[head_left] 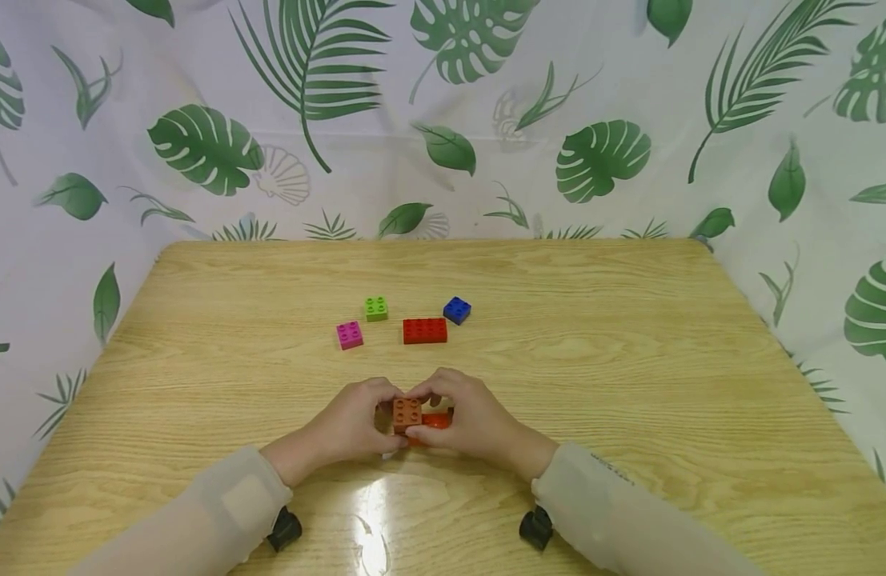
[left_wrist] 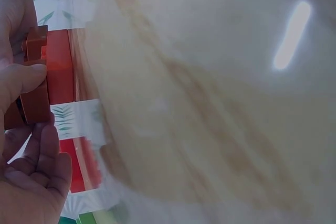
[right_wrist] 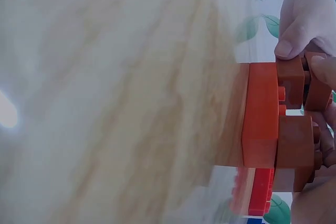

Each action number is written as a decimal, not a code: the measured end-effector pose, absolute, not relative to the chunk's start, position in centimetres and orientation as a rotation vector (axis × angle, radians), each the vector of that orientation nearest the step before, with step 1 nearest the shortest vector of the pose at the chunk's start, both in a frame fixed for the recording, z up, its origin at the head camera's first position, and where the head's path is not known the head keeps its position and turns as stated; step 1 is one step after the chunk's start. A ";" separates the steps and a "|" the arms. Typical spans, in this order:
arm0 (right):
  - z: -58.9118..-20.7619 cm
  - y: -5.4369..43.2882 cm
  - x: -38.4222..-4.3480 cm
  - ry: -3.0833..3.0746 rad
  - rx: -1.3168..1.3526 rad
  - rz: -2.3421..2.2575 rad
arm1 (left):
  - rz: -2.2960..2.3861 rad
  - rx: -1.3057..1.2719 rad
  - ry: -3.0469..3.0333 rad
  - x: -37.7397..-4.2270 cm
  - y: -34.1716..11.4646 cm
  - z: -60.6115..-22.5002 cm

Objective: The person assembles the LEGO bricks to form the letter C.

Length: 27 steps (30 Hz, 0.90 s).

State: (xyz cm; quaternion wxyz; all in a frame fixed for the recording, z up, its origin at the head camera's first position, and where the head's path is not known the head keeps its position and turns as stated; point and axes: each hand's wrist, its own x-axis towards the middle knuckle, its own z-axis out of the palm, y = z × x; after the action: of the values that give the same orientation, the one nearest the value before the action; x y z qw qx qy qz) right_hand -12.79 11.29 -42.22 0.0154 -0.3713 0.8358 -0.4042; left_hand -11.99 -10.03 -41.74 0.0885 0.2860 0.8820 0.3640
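Note:
A red-orange brick (right_wrist: 261,114) stands on the table, with a brown brick (right_wrist: 290,82) on one end and another brown brick (right_wrist: 294,148) on the other. Above the first sits a further brown brick (head_left: 407,410), its studs facing up; a narrow gap shows under it in the right wrist view. My left hand (head_left: 356,416) grips the left brown stack between thumb and fingers. From the other side, my right hand (head_left: 475,416) reaches over the red-orange brick, its thumb and fingertips pinching the upper brown brick. This hand mostly hides the right-end brown brick in the head view.
Beyond the hands lie a pink brick (head_left: 350,335), a lime green brick (head_left: 376,309), a long red brick (head_left: 424,330) and a blue brick (head_left: 457,310). The wooden table (head_left: 630,360) ends at a leaf-patterned cloth (head_left: 500,184) behind and at the sides.

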 end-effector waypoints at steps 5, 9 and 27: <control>-42.0 11.3 -12.8 2.576 -1.101 -1.262 | 1.076 0.865 2.633 -12.1 -10.0 -41.8; -41.8 11.3 -12.9 2.563 -1.100 -1.267 | 1.061 0.869 2.641 -12.1 -9.9 -41.8; -41.3 11.0 -12.7 2.550 -0.939 -1.223 | 1.077 0.808 2.564 -12.7 -11.9 -41.7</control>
State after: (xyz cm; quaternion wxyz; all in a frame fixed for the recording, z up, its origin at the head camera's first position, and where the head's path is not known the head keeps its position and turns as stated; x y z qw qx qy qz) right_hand -12.74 11.03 -41.30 0.0807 -0.3141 0.8529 -0.4092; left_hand -12.69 -11.89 -41.67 0.1224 0.2768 0.8787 0.3691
